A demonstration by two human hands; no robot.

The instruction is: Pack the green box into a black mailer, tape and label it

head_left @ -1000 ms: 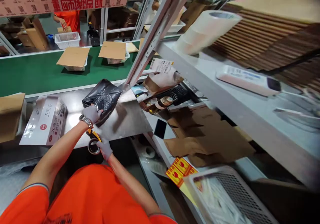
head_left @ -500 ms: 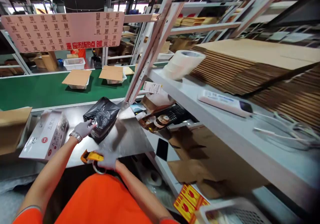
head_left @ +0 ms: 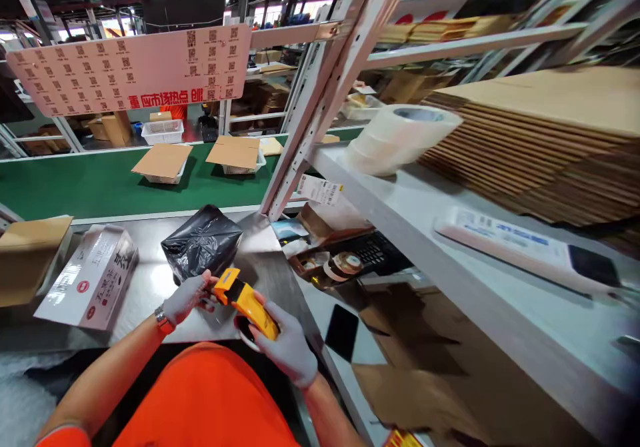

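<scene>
My right hand (head_left: 290,344), in a pale glove with bare fingertips, is wrapped round a yellow tape dispenser (head_left: 255,310). A roll of tape sits at the dispenser's underside, partly hidden. The gloved fingers of my left hand (head_left: 193,297) are pinched at the dispenser's front end; whether they have the tape's loose end I cannot make out. Just beyond both hands, a parcel wrapped in black plastic (head_left: 203,240) lies on the metal table (head_left: 257,250). Neither hand visibly grips the parcel.
Left of the parcel stands a white printed carton (head_left: 90,277), beside a cardboard-topped bin (head_left: 33,257). A green conveyor (head_left: 95,184) runs behind, carrying white baskets. On the right, a shelf (head_left: 380,200) bears tape rolls (head_left: 400,137) and stacked cardboard (head_left: 530,147). A phone (head_left: 342,332) lies below it.
My left hand has left the black parcel and come to the front of the tape dispenser. My right hand has raised and turned the dispenser, moving right. The view has shifted slightly.
</scene>
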